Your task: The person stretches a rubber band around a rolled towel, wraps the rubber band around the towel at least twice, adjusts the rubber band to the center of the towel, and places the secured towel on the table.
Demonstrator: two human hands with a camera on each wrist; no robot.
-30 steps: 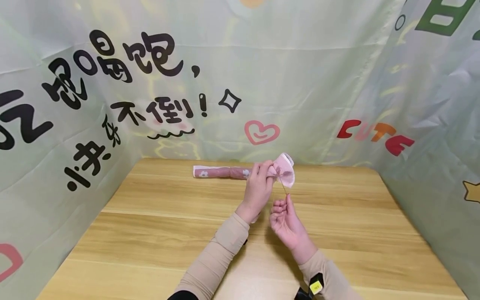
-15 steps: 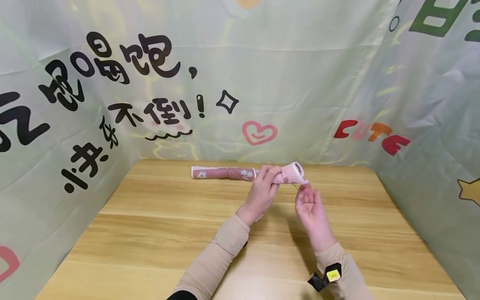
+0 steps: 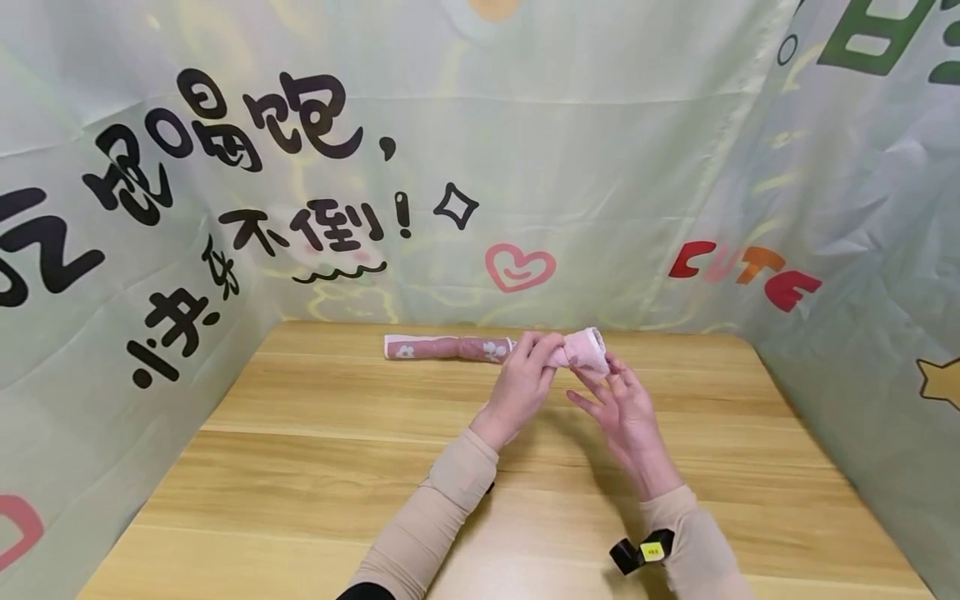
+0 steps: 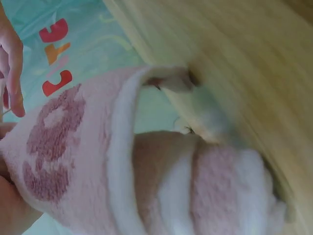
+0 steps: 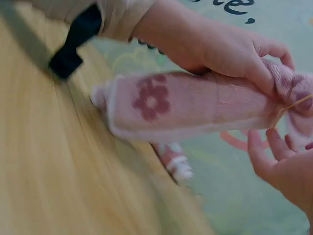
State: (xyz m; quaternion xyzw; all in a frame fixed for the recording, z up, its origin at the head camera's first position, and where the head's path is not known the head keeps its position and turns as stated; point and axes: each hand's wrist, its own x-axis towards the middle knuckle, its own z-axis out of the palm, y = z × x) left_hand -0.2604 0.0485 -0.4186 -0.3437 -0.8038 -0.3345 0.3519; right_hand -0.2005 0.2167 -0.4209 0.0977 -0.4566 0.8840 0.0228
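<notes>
In the head view my left hand (image 3: 519,385) grips a rolled pink towel (image 3: 587,350) from above, near its narrowed neck. The right wrist view shows the towel's long body (image 5: 190,105) with a dark pink flower. A thin yellowish rubber band (image 5: 296,102) circles the neck and runs taut toward the towel's short, flared end. My right hand (image 3: 632,417) is at this flared end, fingers up against its rim and thumb held apart below. It holds the band stretched; its hold is partly hidden behind the towel. The towel's folded layers (image 4: 168,196) show close up in the left wrist view.
Another rolled towel (image 3: 450,348), darker pink with white flowers, lies along the back of the wooden table (image 3: 300,483). A printed cloth backdrop (image 3: 600,167) rises behind and at both sides. A black wrist camera (image 3: 626,557) sits on the right sleeve.
My right hand has moved right and up from below the neck to the flared end, drawing the band there. The flared end has turned rightward. The left hand keeps its grip, shifted slightly right.
</notes>
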